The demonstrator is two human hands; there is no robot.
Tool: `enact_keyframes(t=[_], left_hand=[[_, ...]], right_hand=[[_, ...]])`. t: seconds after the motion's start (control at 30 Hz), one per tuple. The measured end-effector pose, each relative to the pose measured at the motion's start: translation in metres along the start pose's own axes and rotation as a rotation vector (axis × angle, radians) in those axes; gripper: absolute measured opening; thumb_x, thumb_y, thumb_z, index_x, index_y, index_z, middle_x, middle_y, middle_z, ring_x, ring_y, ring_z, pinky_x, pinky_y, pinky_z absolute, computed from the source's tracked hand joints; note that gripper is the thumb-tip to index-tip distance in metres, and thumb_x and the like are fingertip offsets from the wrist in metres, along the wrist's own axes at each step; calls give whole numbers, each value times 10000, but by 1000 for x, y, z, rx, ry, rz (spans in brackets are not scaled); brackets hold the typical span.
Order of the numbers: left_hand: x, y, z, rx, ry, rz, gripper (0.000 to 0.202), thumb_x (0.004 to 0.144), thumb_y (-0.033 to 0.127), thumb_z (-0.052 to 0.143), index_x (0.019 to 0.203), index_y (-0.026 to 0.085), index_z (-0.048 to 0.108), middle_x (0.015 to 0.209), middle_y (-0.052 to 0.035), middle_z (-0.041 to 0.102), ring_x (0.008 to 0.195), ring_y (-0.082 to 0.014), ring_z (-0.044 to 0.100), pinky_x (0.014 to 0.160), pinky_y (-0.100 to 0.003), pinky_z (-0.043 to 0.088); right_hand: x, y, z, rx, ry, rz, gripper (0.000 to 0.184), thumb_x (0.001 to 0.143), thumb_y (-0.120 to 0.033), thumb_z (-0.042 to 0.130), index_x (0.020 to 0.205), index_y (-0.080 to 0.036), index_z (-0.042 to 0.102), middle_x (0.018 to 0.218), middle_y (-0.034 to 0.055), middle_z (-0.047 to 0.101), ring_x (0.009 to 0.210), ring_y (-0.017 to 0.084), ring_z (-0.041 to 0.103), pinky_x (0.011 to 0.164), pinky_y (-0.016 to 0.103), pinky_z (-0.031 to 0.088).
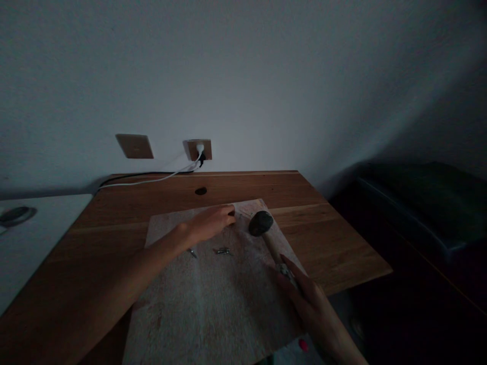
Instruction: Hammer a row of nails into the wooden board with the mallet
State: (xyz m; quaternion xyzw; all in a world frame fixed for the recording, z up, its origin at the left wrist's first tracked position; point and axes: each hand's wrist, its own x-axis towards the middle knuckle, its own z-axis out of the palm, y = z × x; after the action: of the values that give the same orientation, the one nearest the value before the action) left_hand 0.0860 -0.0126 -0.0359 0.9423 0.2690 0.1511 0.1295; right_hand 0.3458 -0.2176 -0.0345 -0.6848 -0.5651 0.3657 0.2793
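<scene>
My right hand (pixel 308 301) is wrapped round the grip of a mallet (pixel 261 223) with a dark rounded head and a light wooden handle. The head is just above or on the far right part of a pale wooden board (pixel 213 309); which of the two I cannot tell. Near the board's far edge, left of the mallet head, my left hand (pixel 213 221) has its fingers pinched together. What they hold, if anything, is too dark and small to see. A few small metal pieces, like screws (pixel 223 251), lie mid-board, with another metal piece (pixel 192 253) beside my left forearm.
The board rests on a brown wooden table (pixel 335 243) against a wall. Behind it, cables (pixel 152 177) run from a wall socket (pixel 200 150). A white surface (pixel 41 218) adjoins on the left, and a dark cushioned piece of furniture (pixel 426 203) stands at right.
</scene>
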Motion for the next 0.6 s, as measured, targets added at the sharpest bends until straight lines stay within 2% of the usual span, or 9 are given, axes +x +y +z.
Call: enact_keyframes(t=[0.1,0.17,0.33,0.4,0.43,0.47,0.5,0.53,0.6], left_hand=[[2,-6,10,-200,134,-89,238,918,43,560,1005,182,732,1053,-63,744,981,-181,704,885,-290,529],[1,-10,16,-299,212,-167,236,890,44,602,1037,182,726,1024,-47,762,955,-178,715,877,-290,537],[-4,-14,22,-359,244,-210,181,878,102,661,1028,177,730,1023,-54,762,946,-187,715,859,-301,534],[-4,-14,21,-401,231,-249,255,872,109,670,1114,174,713,983,-49,765,890,-181,714,825,-298,535],[-4,-14,21,-425,219,-268,304,869,111,674,1165,177,694,960,-41,766,863,-176,712,810,-295,534],[-3,-13,21,-444,208,-283,344,867,115,677,1206,180,674,941,-33,765,844,-172,709,801,-292,534],[-3,-13,21,-457,202,-292,371,868,120,679,1233,184,657,932,-28,762,836,-168,705,800,-290,534],[-2,-13,21,-464,206,-296,391,867,127,685,1250,189,642,938,-26,757,842,-168,702,808,-291,534],[-2,-15,21,-457,235,-290,450,839,151,727,1273,199,619,982,-31,742,887,-178,695,835,-303,537]], right_hand=[[0,2,-1,13,2,4,809,952,-699,492,1511,-121,575,1543,164,567,1489,349,463,1234,509,361],[0,4,-2,3,-11,-7,771,969,-681,499,1522,-148,568,1524,149,597,1469,343,497,1222,506,380],[7,0,2,-61,49,-62,685,987,-641,534,1504,-194,592,1521,134,613,1448,337,525,1211,508,383],[11,-9,6,-45,59,-86,666,994,-625,539,1503,-200,589,1318,135,747,1246,320,691,1068,466,529],[13,-15,8,-14,33,-78,675,1003,-619,526,1530,-197,554,1100,112,809,1022,291,774,899,417,609],[16,-21,11,25,-4,-62,691,1015,-612,509,1562,-189,507,856,60,798,770,249,777,702,354,621],[19,-29,13,64,-36,-44,705,1023,-601,496,1584,-175,466,658,-3,719,563,206,705,541,295,566],[22,-36,14,94,-61,-34,713,1027,-588,492,1593,-158,442,540,-52,623,440,172,613,448,255,491],[27,-48,16,106,-92,-48,699,1021,-560,507,1571,-130,468,484,-85,532,377,136,525,402,225,417]])
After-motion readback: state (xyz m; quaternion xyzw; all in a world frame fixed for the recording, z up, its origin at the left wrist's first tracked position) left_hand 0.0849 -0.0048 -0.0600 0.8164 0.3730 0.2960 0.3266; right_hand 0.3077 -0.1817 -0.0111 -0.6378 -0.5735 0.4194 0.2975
